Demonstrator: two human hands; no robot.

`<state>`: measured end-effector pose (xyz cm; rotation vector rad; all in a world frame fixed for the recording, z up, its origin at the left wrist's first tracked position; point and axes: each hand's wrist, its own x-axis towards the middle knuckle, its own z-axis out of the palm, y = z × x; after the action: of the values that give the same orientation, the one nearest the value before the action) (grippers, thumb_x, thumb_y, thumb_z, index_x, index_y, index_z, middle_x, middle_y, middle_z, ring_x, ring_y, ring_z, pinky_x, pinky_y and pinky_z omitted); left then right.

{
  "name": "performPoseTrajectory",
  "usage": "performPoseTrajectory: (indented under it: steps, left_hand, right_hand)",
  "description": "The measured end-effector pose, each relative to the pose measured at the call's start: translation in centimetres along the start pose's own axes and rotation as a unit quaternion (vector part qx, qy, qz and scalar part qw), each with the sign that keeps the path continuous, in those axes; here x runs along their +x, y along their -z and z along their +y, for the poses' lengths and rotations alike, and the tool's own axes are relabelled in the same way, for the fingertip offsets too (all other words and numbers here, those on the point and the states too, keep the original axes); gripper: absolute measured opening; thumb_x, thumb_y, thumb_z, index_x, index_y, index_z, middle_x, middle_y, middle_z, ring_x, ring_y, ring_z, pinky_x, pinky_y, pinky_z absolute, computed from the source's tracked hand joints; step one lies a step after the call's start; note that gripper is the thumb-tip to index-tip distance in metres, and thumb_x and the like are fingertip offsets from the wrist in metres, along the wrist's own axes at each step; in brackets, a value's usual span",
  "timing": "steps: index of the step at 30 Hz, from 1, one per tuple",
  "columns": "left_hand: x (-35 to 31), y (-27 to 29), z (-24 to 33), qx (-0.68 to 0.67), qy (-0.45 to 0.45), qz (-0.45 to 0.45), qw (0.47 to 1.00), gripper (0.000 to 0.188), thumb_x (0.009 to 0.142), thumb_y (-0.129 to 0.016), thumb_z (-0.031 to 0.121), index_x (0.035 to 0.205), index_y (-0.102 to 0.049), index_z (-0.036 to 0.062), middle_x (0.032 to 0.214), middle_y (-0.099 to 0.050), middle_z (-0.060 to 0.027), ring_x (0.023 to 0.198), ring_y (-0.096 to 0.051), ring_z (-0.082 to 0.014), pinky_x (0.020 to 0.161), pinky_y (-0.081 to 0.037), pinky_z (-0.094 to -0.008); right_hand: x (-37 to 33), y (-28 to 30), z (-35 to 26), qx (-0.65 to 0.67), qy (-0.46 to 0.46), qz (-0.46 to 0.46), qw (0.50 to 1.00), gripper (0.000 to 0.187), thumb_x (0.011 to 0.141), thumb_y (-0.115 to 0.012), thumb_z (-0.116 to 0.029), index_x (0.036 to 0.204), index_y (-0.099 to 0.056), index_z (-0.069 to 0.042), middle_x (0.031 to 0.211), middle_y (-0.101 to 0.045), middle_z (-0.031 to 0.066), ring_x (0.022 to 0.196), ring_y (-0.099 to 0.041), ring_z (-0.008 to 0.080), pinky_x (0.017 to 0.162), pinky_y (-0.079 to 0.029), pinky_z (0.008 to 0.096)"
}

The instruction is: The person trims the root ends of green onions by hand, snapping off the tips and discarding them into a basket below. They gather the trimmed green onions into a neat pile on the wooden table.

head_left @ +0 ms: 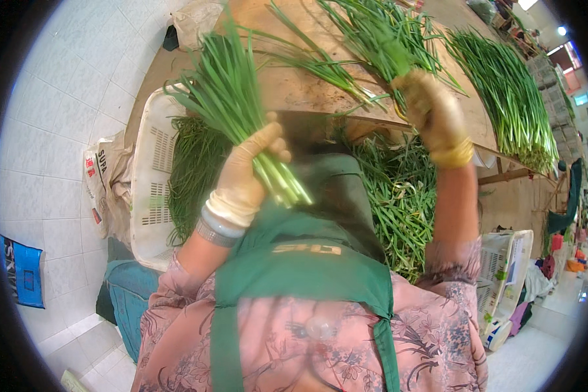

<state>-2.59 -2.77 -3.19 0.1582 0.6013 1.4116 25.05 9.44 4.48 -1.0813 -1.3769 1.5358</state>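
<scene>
Greens (228, 95) stand bunched in the gloved left hand (249, 157), its grip closed around them above the green apron (300, 277). Blurred, the right hand (431, 111) meets looser leaves (372, 32) over the table (294, 91); its grip I cannot tell.

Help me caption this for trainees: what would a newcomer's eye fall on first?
Probably the bundle of long green stalks in the gloved left hand, left of centre, its pale ends pointing toward the green apron. Next, perhaps the blurred gloved right hand at the loose greens near the wooden table's front edge. Then the thick row of greens along the table's right side.
</scene>
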Motion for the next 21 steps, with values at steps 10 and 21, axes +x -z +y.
performPoseTrajectory:
  steps: [10, 21]
  left_hand:
    - [0.2, -0.5, -5.3, 0.225, 0.012, 0.044, 0.973, 0.017, 0.087, -0.072, 0.003, 0.103, -0.067, 0.0011, 0.084, -0.067, -0.0058, 0.072, -0.065, -0.016, 0.066, -0.054, -0.029]
    - [-0.2, -1.2, -6.8, 0.279, -0.021, 0.092, 0.956, 0.019, 0.083, -0.077, 0.002, 0.097, -0.064, 0.0049, 0.08, -0.065, -0.0019, 0.067, -0.064, -0.0139, 0.06, -0.053, -0.027]
  right_hand:
    - [-9.4, -8.2, 9.6, 0.017, -0.032, 0.012, 0.999, 0.013, 0.09, -0.063, -0.011, 0.09, -0.068, 0.0, 0.076, -0.063, 0.0004, 0.07, -0.055, 0.0067, 0.063, -0.046, 0.0245]
    - [-15.8, 0.4, 16.1, 0.086, -0.141, 0.266, 0.95, 0.015, 0.091, -0.06, -0.016, 0.086, -0.065, -0.003, 0.075, -0.066, 0.0043, 0.052, -0.052, 0.0095, 0.047, -0.042, 0.0255]
